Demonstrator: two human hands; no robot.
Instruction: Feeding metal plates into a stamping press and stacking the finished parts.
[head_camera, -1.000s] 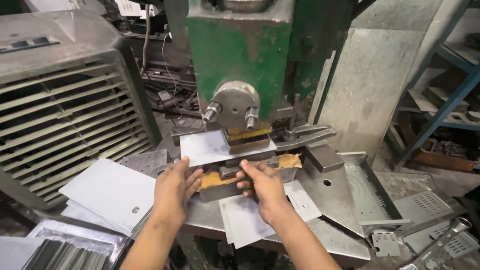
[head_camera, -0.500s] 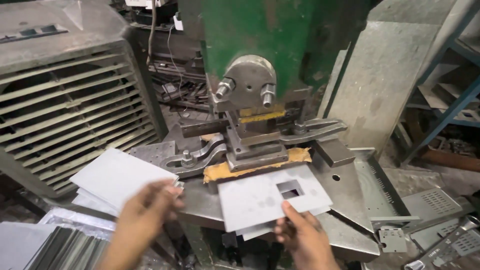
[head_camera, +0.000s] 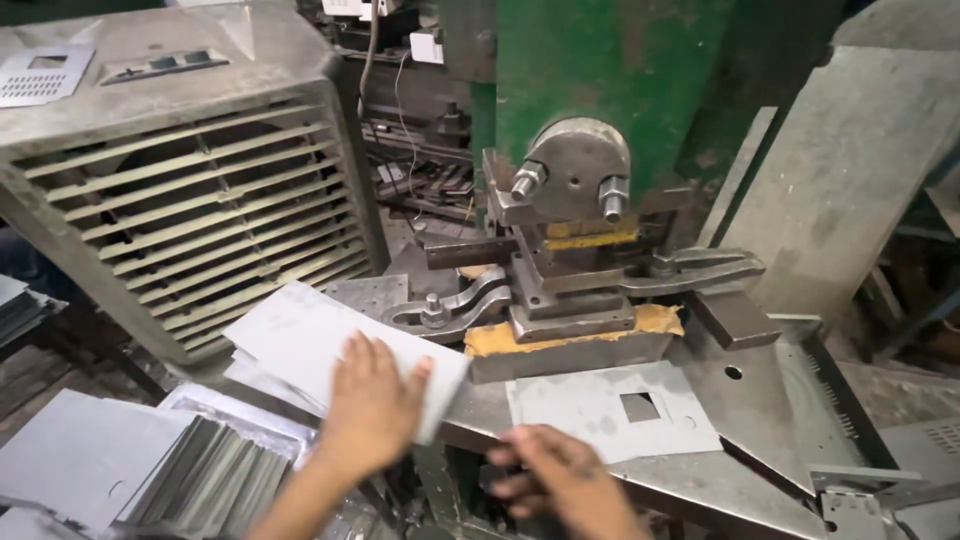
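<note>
My left hand (head_camera: 375, 400) lies flat on the top blank metal sheet (head_camera: 290, 335) of a stack left of the press, fingers spread over its near edge; that sheet's corner reaches onto the press table (head_camera: 745, 400). My right hand (head_camera: 560, 480) is at the table's front edge, fingers loosely curled and holding nothing. It is just below a punched sheet (head_camera: 600, 415) with a square hole, which lies flat on the table. The die block (head_camera: 570, 345) sits behind it under the green press (head_camera: 600, 90).
A large grey louvred metal housing (head_camera: 180, 200) stands at the left. Stacks of cut sheets (head_camera: 180, 470) lie at the lower left. Clamp arms (head_camera: 700, 270) stick out beside the die. A tall metal panel (head_camera: 850, 170) leans at the right.
The punched sheet came out from the die and now lies on the table; my right hand has let go of it. My left hand moved left onto the blank stack.
</note>
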